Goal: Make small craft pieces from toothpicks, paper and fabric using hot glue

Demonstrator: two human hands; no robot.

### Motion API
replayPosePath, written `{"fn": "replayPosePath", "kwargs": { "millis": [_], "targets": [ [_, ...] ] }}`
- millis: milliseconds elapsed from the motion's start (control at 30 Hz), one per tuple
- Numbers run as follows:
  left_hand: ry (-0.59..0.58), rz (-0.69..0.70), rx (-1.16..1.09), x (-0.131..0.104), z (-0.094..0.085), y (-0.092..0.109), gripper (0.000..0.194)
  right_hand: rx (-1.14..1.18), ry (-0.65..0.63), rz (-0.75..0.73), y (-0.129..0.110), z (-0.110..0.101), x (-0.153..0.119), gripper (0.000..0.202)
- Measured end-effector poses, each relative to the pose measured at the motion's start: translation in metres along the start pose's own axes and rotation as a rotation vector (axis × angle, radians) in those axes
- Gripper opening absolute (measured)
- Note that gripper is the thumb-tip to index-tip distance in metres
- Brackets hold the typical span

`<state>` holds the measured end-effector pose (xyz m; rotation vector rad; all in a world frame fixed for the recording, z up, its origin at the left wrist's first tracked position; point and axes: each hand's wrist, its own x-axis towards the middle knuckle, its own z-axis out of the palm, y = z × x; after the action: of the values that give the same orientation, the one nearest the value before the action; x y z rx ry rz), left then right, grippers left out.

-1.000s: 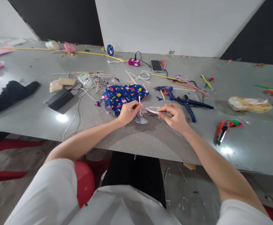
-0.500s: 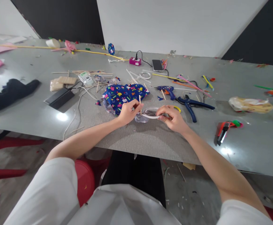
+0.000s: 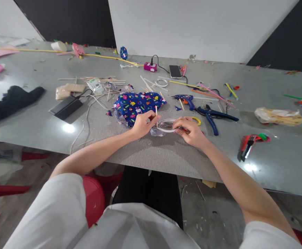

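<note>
My left hand pinches a short wooden stick that stands roughly upright between thumb and fingers. In my right hand is a thin white roll of tape, gripped at its right side. The stick's lower end meets the left side of the roll; whether tape is stuck to it is too small to tell. Just beyond my left hand lies a blue patterned fabric piece. A crumpled clear plastic piece sits below the roll. Part of a yellow loop shows behind my right hand, its rest hidden.
A glue gun and dark blue cutters lie to the right, with a red box cutter nearer the edge. A black adapter with a cable is at left. Further back are a phone and wooden sticks.
The stick and my left hand have shifted very slightly right, against the roll. My right hand still holds the tape, and the roll looks slightly more tilted toward the camera.
</note>
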<state>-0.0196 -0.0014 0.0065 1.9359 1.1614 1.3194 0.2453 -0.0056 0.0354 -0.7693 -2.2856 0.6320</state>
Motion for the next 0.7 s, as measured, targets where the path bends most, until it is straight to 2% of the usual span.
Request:
{"fn": "replayPosePath", "kwargs": {
  "millis": [500,700],
  "targets": [
    [-0.01,0.006,0.005,-0.0003,-0.0005,0.0036,0.045,-0.05,-0.005,0.017,0.0062,0.0008,-0.0013,0.01],
    [-0.037,0.03,0.014,0.0003,-0.0006,0.0043,0.04,-0.088,-0.014,-0.001,0.007,0.0002,-0.0022,0.008]
  ]
}}
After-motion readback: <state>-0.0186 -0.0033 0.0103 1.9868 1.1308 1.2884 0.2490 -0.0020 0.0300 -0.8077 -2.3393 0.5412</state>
